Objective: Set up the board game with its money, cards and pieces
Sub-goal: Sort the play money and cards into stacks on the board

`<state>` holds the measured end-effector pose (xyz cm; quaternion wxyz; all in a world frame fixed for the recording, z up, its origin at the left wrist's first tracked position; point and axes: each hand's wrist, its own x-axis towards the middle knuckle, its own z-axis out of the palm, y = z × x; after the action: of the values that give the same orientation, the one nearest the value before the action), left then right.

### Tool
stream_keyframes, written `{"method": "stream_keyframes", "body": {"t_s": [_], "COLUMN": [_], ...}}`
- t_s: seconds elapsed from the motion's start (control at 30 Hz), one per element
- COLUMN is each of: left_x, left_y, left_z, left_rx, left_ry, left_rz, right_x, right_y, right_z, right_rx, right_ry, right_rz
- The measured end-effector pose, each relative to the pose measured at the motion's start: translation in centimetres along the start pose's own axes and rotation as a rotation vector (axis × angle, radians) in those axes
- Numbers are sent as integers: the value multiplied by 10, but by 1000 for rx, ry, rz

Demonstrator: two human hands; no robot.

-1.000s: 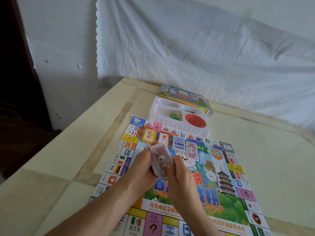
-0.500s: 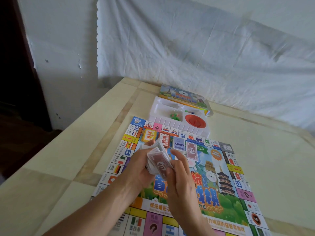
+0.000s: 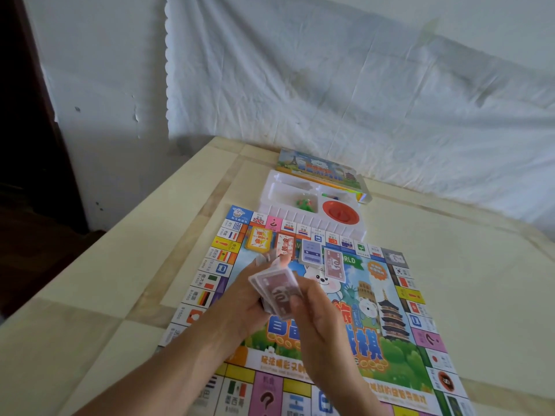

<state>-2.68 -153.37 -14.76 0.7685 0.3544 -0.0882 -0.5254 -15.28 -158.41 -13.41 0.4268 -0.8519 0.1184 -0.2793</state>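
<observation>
The left hand cradles a stack of play notes from below, its fingers curled up round the far edge. The right hand pinches the near edge of the uppermost reddish sheet, which is marked with a ten, between thumb and fingers. The stack hangs in the air above the middle of the game board.

The notes look like thin paper: very light, limp and slick against each other, so they probably fan and slide rather than lift cleanly. The best hold is likely a light pinch at a short edge or corner. The other hand can square the rest, since a hard squeeze would crease them.

At twelve o'clock from the hands, four piles lie in a row on the board: a yellow card deck, a red card deck, blue notes and pink notes. Further on at twelve o'clock, a white tray touches the board's far edge and holds green pieces and a red dish. The box lid sits behind it on the table.

A second ago the stack stood squared and nearly upright between both hands. Now it lies flatter and fanned, with the top sheet drawn toward five o'clock. The piles and tray are unchanged.
</observation>
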Motion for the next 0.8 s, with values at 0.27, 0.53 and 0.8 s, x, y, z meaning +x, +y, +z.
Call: {"method": "stream_keyframes", "body": {"t_s": [0.27,0.53,0.8], "left_x": [-1,-4,-5], "left_y": [8,-5,-12], "left_z": [11,22,24], "left_rx": [376,552,558], "left_ry": [421,354,285], "left_rz": [219,225,187], "right_x": [7,0,2], "right_y": [14,31,36], "right_z": [-48,-42,-35], "right_rx": [-802,-690,-634], "right_ry": [-142,-162,-118], "right_rz": [165,251,254]}}
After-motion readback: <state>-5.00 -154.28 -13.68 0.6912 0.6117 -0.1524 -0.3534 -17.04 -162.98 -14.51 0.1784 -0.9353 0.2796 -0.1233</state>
